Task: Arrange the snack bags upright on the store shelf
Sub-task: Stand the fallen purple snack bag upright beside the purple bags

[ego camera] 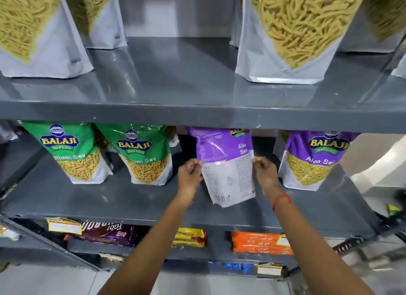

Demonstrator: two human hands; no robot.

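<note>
Both hands pinch glossy purple pouch (crinkly foil) w/ fingertips.

- Middle shelf: bare front strip, and gaps either side of the held purple Aloo Sev bag.
- Flanking obstacles: green Balaji bag left, upright purple Aloo Sev bag right.
- Upper shelf edge limits headroom.
</note>
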